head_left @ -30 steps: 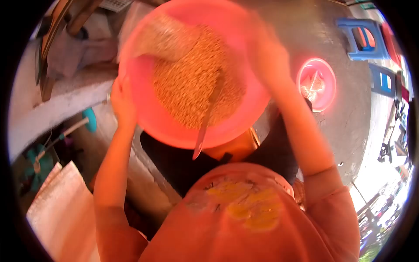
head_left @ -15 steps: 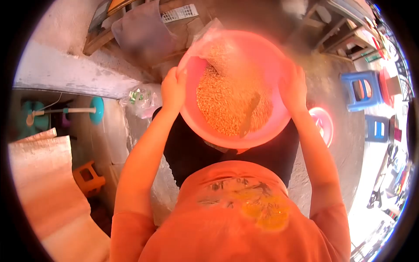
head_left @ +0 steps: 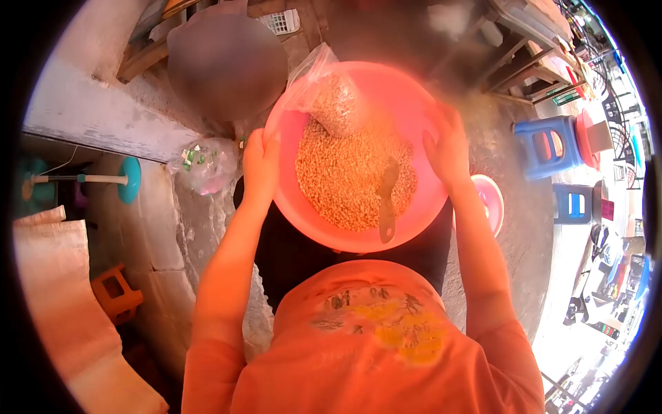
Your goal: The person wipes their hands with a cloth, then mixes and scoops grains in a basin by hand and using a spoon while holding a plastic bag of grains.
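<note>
A large pink basin rests over my lap, tipped slightly so its inside shows. My left hand grips its left rim, thumb on top, and my right hand grips the right rim; most fingers are hidden behind the wall. Inside lies a heap of tan kernels or beans, too small to name surely. A clear plastic bag filled with similar pieces leans at the far left of the basin. A dark-handled tool, perhaps a knife or peeler, lies on the heap toward the near right.
A smaller pink basin stands on the floor by my right knee. Blue plastic stools are farther right. A clear bag with green bits sits left, near an orange stool. Wooden furniture stands at the back right.
The basin and both hands sit a little lower and farther left in view. The whole scene has shifted left as well. The bag in the basin shows more plainly. Both hands keep their grip.
</note>
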A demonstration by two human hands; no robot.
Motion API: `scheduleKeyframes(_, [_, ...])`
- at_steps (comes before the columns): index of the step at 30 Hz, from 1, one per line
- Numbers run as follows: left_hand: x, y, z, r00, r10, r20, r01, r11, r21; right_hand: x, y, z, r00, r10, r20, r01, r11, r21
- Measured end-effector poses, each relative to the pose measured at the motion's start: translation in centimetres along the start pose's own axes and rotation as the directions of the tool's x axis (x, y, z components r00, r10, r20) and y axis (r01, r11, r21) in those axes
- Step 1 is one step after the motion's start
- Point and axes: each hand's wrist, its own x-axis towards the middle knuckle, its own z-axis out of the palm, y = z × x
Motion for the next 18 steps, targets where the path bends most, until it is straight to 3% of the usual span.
scheduleKeyframes(1, [-0.1, -0.3, 0.1, 1.0, -0.017, -0.001, 0.017, 0.999, -0.04, 0.4, -0.1, 0.0, 0.999, 0.045, 0.027, -0.046, 0.998, 0.041])
scheduleKeyframes(4, [-1.2, 0.0, 0.2, 0.992, -0.116, -0.04, 0.107, 0.976, -0.192, 1.8, 0.9, 0.5, 0.982, -0.183, -0.049, 0.178, 0.98, -0.083])
scheduleKeyframes(7, [-1.8, 0.9, -0.2, 0.973, -0.231, -0.004, 0.222, 0.939, -0.263, 1.6, 0.4, 0.2, 0.962, -0.211, -0.171, 0.195, 0.975, -0.106])
scheduleKeyframes(11, [-1.6, 0.2, -0.5, 0.981, -0.19, 0.03, 0.192, 0.959, -0.208, -2.2, -3.4, -2.0, 0.95, -0.226, 0.218, 0.221, 0.974, 0.044])
scheduleKeyframes(14, [-1.4, 0.7, -0.7, 0.985, -0.169, 0.02, 0.168, 0.985, 0.035, -4.4, -5.2, -1.5, 0.886, -0.261, 0.384, 0.224, 0.965, 0.137])
scheduleKeyframes(16, [-1.1, 0.5, -0.1, 0.99, 0.098, -0.098, -0.078, 0.978, 0.194, -4.3, -6.9, -1.7, 0.837, -0.187, 0.514, 0.167, 0.982, 0.085])
scheduleKeyframes(17, [-1.1, 0.3, 0.2, 0.964, 0.23, -0.136, -0.186, 0.942, 0.28, -4.2, -6.9, -1.2, 0.854, -0.156, 0.496, 0.133, 0.988, 0.082])
scheduleKeyframes(18, [-0.9, 0.8, 0.2, 0.96, 0.258, -0.11, -0.211, 0.923, 0.322, -4.2, -6.8, -0.7, 0.869, -0.119, 0.48, 0.092, 0.993, 0.079])
